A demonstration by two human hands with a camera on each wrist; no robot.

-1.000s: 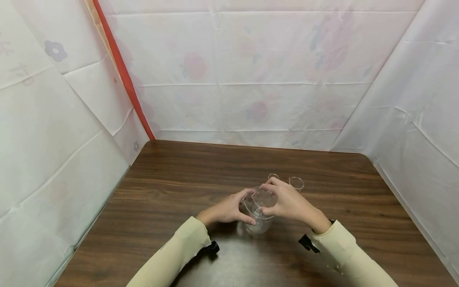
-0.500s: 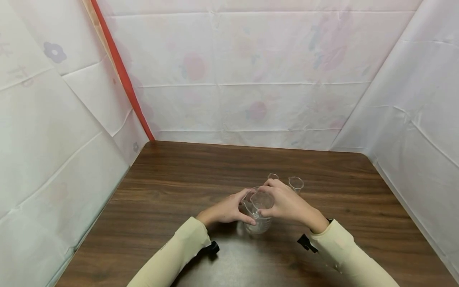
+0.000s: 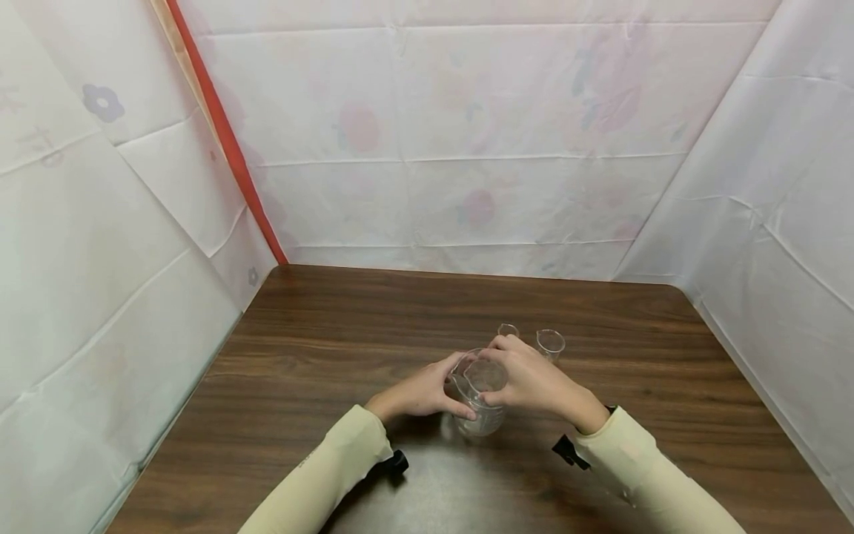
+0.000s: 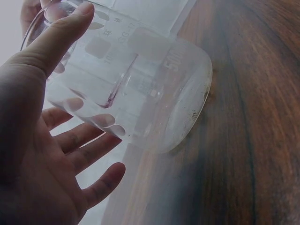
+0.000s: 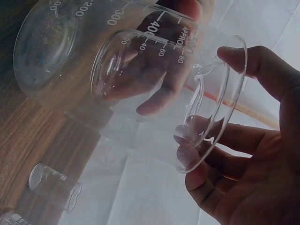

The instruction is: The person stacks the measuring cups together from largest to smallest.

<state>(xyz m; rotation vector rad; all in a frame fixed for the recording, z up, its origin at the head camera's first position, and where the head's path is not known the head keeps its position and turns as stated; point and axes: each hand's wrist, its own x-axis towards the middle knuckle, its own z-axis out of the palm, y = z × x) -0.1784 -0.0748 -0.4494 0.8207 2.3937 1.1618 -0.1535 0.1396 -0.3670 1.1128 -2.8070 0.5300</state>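
A large clear glass beaker [image 3: 487, 424] with white 500 ml markings stands upright on the table. My left hand [image 3: 422, 389] holds it from the left, thumb on the near side and fingers round the far side. Inside its mouth sits a smaller beaker [image 5: 140, 70], its scale showing 20 to 80. My right hand [image 3: 534, 377] pinches this smaller beaker near its rim from the right, fingertips [image 5: 227, 55] at the large beaker's mouth. Through the glass in the right wrist view, my left fingers show behind both beakers.
Two other small beakers stand behind my right hand: one beaker [image 3: 550, 341] at the right, and a narrower one [image 3: 508, 330] partly hidden by the hand. Brown wood-grain table [image 3: 320, 319] surrounds them. White patterned sheets [image 3: 427, 200] enclose the back and sides.
My right hand has shifted slightly left with the smaller beaker, which sits a little lower within the large one. My left hand and the large beaker have stayed in place.
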